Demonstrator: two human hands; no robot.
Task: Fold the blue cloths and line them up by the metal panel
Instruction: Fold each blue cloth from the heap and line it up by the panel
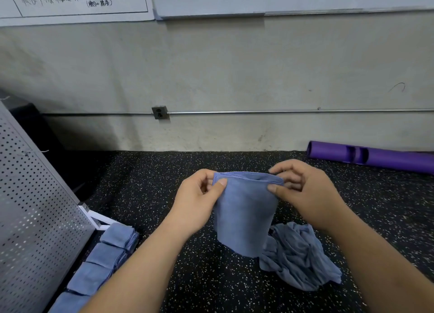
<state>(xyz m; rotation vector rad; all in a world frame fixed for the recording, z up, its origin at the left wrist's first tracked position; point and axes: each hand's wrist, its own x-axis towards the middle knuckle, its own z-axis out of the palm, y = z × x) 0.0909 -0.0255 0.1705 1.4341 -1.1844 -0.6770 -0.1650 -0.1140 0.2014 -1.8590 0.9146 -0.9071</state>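
Note:
A blue cloth [244, 214] hangs doubled over in the air above the speckled black floor. My left hand [199, 200] pinches its top left corner and my right hand [303, 195] pinches its top right corner. A crumpled heap of blue cloths [298, 256] lies on the floor just behind and right of the hanging one. Several folded blue cloths [105, 256] lie in a row along the foot of the perforated metal panel [30, 207] at the left; my left forearm hides part of the row's near end.
A purple tube [375, 156] lies on the floor at the right against the grey wall. A wall socket [160, 112] and a thin conduit run along the wall. The panel's white foot [97, 217] juts out by the farthest folded cloth.

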